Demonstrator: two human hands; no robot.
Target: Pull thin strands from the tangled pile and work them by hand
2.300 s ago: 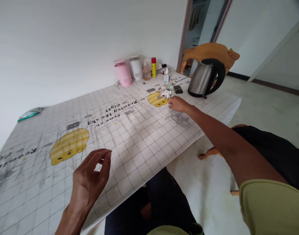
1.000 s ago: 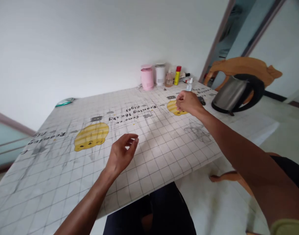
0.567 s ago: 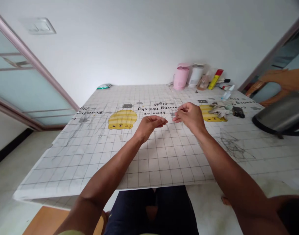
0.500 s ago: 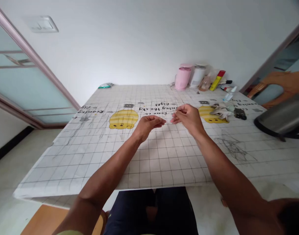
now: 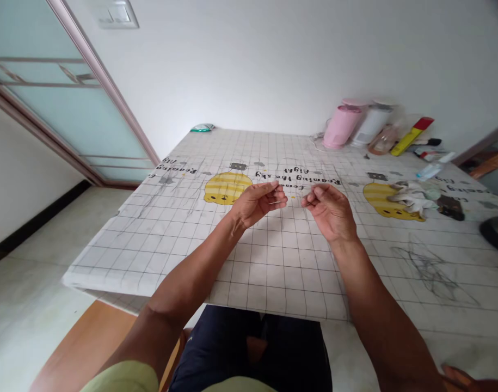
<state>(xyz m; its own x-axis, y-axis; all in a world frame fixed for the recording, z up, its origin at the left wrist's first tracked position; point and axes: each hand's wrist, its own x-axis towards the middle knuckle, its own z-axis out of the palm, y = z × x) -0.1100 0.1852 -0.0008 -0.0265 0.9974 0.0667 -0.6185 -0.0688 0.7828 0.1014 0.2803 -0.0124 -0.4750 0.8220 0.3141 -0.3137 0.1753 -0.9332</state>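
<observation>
Above the middle of the checked tablecloth (image 5: 269,272), my left hand (image 5: 259,204) has its palm turned inward, its fingers apart and nothing visible in it. My right hand (image 5: 332,209) faces it across a small gap, with thumb and fingertips pinched together. Whatever those fingertips may hold is too small to make out. A printed yellow bear (image 5: 222,188) lies just beyond my left wrist, and printed words show behind both hands.
Along the wall stand a pink cylinder (image 5: 342,126), a white cylinder (image 5: 371,125), a bottle (image 5: 382,140) and a yellow-red box (image 5: 412,136). Crumpled cloth (image 5: 414,197) lies at right. A green packet (image 5: 202,128) sits at the back left corner.
Both hands have turned their palms more into view, and the fingers of my left hand have spread. The gap between them is slightly wider. The view has shifted, moving the background items rightward.
</observation>
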